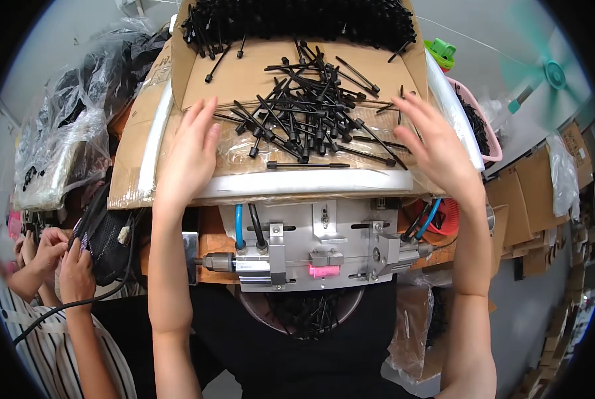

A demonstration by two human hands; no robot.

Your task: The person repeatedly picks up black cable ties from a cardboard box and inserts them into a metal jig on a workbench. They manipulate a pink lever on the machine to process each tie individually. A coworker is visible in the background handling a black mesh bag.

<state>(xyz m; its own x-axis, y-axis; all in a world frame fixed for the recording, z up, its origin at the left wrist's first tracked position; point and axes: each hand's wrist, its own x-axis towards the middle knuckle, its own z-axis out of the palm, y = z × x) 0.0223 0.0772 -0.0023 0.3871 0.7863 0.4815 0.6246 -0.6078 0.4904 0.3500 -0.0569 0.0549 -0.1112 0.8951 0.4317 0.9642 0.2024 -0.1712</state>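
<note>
Both my hands are raised over a cardboard sheet (207,156), one on each side of a loose pile of black stick-like parts (310,113). Each part is a thin rod with a thicker knob at one end. My left hand (194,149) is open left of the pile, fingers stretched and holding nothing. My right hand (437,143) is open at the right, fingers apart, with a few rods close by its fingertips; whether it touches them I cannot tell. Nearer me stands a metal fixture (324,223) with clamps, air hoses and a pink block (324,270).
A larger heap of the rods (297,23) fills the box at the back. A bowl with rods (310,319) sits below the fixture. At the right are a pink basket (493,133), a red basket (447,218) and a fan (555,75). A co-worker's hands (78,279) work at the left.
</note>
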